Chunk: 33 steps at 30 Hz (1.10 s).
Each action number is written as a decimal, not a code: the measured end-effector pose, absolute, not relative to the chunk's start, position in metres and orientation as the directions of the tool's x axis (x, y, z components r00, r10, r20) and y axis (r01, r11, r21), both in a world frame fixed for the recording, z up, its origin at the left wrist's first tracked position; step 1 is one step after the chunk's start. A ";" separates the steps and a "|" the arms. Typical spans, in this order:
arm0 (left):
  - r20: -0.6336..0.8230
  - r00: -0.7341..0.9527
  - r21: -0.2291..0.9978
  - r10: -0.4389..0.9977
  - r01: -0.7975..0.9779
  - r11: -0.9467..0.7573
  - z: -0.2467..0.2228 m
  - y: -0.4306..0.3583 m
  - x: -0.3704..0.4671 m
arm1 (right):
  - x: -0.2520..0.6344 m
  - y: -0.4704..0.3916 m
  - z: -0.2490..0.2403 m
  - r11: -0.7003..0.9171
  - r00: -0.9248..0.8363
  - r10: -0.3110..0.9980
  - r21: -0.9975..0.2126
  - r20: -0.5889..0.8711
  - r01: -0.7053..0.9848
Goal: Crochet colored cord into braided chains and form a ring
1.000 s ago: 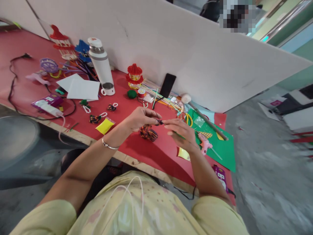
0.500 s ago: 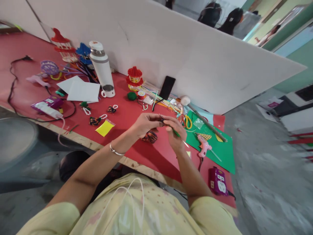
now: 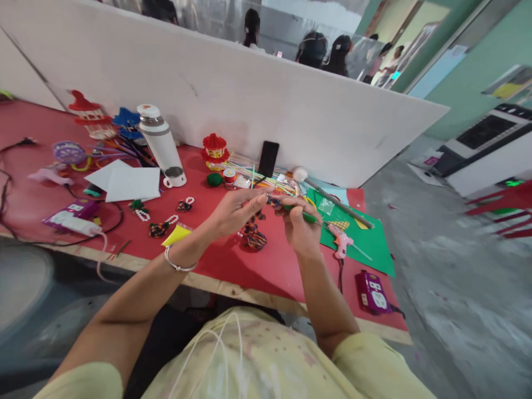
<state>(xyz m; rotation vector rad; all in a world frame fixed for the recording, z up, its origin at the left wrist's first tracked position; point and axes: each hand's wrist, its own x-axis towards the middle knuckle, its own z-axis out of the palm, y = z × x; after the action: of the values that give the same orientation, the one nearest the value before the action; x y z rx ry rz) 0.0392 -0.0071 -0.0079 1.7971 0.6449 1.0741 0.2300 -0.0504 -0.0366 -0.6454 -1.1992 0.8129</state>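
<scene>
My left hand is closed, thumb and fingers pinching dark multicoloured yarn above the red table. My right hand grips a crochet hook with a green handle, its tip directed toward the yarn between the two hands. Just below them a ball of the same dark multicoloured yarn rests on the table. The stitches and the hook's tip are too small to make out clearly.
A white flask, a phone and red paper-like lanterns stand along the white partition. On the right, a pink glue gun lies on green sheet near a purple power strip. Beaded yarn pieces lie left.
My view has shifted, so the table sits further left and lower. My hands have drawn slightly apart, and more yarn shows between them and above the ball.
</scene>
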 end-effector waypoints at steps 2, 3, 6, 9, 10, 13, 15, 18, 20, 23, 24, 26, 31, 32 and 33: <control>0.405 0.445 0.903 0.799 -0.059 -0.425 0.012 -0.001 0.038 | 0.224 -0.044 -0.017 0.595 0.161 0.804 -0.785 0.573 -0.172; 0.422 0.425 0.901 0.801 -0.097 -0.424 0.025 0.001 0.037 | 0.220 -0.040 -0.005 0.611 0.155 0.791 -0.778 0.592 -0.149; 0.437 0.370 0.898 0.820 -0.228 -0.376 0.069 0.002 0.038 | 0.210 -0.028 0.041 0.672 0.108 0.740 -0.737 0.664 -0.079; 0.469 0.342 0.875 0.814 -0.301 -0.378 0.109 -0.006 0.038 | 0.202 -0.025 0.085 0.751 0.060 0.660 -0.656 0.749 -0.077; 0.482 0.351 0.868 0.803 -0.319 -0.381 0.118 -0.009 0.039 | 0.200 -0.026 0.095 0.770 0.049 0.637 -0.632 0.770 -0.084; 0.513 0.377 0.845 0.771 -0.379 -0.376 0.119 -0.017 0.039 | 0.201 -0.031 0.096 0.770 0.031 0.636 -0.631 0.771 -0.095; 0.456 0.363 0.863 0.812 -0.403 -0.305 0.099 -0.020 0.039 | 0.204 -0.038 0.076 0.723 0.032 0.688 -0.682 0.725 -0.107; 0.320 0.326 0.897 0.889 -0.405 -0.175 0.052 -0.024 0.041 | 0.208 -0.052 0.030 0.645 0.057 0.764 -0.760 0.642 -0.084; 0.260 0.351 0.895 0.899 -0.438 -0.088 0.022 -0.029 0.042 | 0.209 -0.064 0.002 0.611 0.084 0.791 -0.787 0.606 -0.083; 0.180 0.358 0.886 0.916 -0.465 0.008 -0.008 -0.037 0.038 | 0.207 -0.078 -0.027 0.571 0.105 0.819 -0.819 0.564 -0.050; 0.156 0.363 0.885 0.919 -0.464 0.032 -0.013 -0.040 0.035 | 0.207 -0.082 -0.034 0.556 0.101 0.829 -0.831 0.550 -0.031; 0.104 0.386 0.893 0.917 -0.443 0.085 -0.018 -0.044 0.028 | 0.205 -0.086 -0.044 0.523 0.083 0.850 -0.853 0.520 -0.006; 0.026 0.420 0.907 0.907 -0.391 0.155 -0.027 -0.049 0.015 | 0.195 -0.085 -0.060 0.485 0.086 0.871 -0.874 0.484 0.003; 0.034 0.400 0.907 0.916 -0.397 0.140 -0.031 -0.049 0.014 | 0.192 -0.085 -0.062 0.493 0.098 0.865 -0.870 0.491 0.011; 0.047 0.373 0.905 0.927 -0.409 0.119 -0.035 -0.049 0.014 | 0.189 -0.085 -0.064 0.502 0.112 0.858 -0.864 0.502 0.029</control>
<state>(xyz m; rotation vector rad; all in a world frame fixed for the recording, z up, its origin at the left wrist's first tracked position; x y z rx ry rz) 0.0141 -0.0490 -0.0351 1.0188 0.6345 1.0779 0.1895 -0.0852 -0.0638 -0.8670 -1.3284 0.7363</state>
